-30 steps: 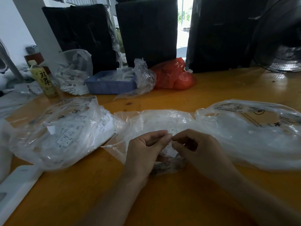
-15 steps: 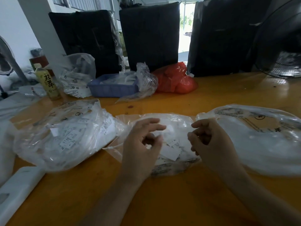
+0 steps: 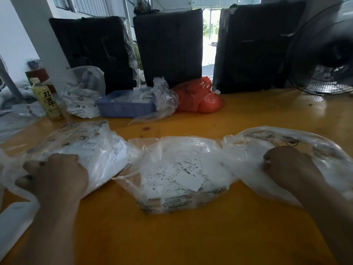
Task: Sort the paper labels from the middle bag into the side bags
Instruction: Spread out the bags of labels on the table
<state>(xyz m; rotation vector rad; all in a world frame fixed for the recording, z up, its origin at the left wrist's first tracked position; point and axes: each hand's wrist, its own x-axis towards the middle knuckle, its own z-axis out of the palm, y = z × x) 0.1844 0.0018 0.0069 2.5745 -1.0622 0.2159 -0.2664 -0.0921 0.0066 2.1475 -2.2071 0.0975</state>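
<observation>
Paper labels [image 3: 177, 174] sit heaped in the open mouth of the middle bag [image 3: 183, 188], centre of the orange table [image 3: 191, 236].

Head view (only view):
- Labels: small white slips, size letters (S, XL) legible on a few. Lie loose, overlapping, some upturned.
- Left bag [image 3: 91, 150] already holds a stack of white slips; right bag [image 3: 286, 142] looks nearly flat, contents unclear.
- Left hand [image 3: 57, 178] at the near mouth of the left bag, fingers curled; right hand [image 3: 286, 169] at the mouth of the right bag, fingers curled under. Whether either pinches a label or bag film: cannot tell, fingertips hidden.

Handling, judged:
- Slips very light, thin, floppy; likely to cling together and to the film. Fan [image 3: 322, 60] at right could scatter them if running.
- Take one by a free edge or raised corner, thumb-and-forefinger pinch; slide it off the pile to separate doubles.
- Bag film soft, slippery; mouth may collapse, so hold it open when dropping in.
</observation>
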